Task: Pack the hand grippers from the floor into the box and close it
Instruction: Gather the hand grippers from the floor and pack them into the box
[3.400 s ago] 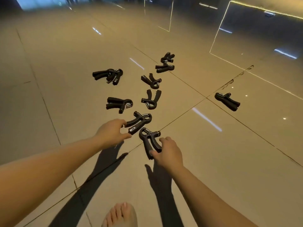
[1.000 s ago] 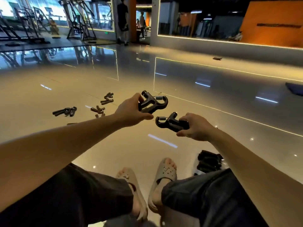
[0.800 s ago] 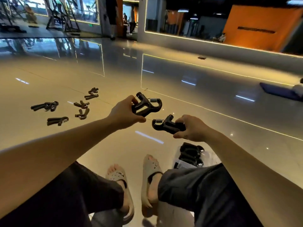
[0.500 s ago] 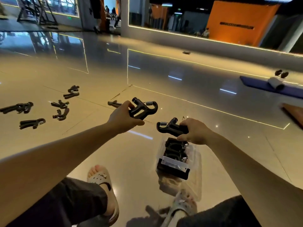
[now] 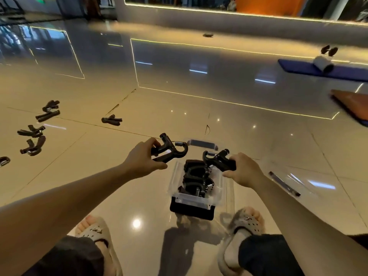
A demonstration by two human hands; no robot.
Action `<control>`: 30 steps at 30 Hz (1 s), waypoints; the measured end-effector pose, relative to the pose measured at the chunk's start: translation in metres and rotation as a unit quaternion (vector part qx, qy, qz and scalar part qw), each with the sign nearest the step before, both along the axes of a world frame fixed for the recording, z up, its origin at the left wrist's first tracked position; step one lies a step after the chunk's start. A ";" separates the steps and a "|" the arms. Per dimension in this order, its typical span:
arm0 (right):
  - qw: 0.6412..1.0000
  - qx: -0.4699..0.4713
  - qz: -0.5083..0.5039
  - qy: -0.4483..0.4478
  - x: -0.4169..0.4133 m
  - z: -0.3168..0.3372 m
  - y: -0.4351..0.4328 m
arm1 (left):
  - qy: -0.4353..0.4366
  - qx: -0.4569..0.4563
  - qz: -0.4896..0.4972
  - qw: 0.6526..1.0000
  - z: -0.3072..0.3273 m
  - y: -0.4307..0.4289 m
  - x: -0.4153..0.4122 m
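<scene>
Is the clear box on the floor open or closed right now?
Open. The box has no lid on top, grippers show inside, and its clear lid lies on the floor beside it.

box (image 5: 219, 182) between feet, lid (image 5: 286, 181) right, loose grippers (image 5: 31, 145) far left

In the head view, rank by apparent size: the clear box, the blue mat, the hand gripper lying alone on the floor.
1. Blue mat, cut off at the frame edge and farther away, so truly bigger.
2. Clear box.
3. Lone hand gripper, plainly smallest.
</scene>
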State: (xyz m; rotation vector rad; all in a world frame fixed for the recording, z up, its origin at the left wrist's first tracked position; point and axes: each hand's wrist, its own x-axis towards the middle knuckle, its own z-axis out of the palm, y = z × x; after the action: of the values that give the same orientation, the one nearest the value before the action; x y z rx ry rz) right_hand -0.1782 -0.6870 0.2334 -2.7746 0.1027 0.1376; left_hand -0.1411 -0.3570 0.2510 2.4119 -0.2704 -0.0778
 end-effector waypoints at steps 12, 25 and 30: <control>0.996 -0.056 0.060 -0.021 0.090 0.011 -0.019 | 0.045 0.061 -0.124 0.989 -0.024 -0.051 0.058; 0.998 -0.006 0.069 -0.001 0.130 -0.070 -0.038 | 0.120 0.060 -0.189 0.973 -0.131 -0.078 0.085; 0.996 -0.004 0.087 0.000 0.136 -0.081 -0.043 | 0.185 0.013 -0.195 0.963 -0.141 -0.096 0.096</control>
State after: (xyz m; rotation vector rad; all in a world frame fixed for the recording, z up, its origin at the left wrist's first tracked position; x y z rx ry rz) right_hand -0.0417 -0.7301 0.1525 -2.7893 -0.1407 0.1817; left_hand -0.0452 -0.4527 0.1096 2.2812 -0.5656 -0.7041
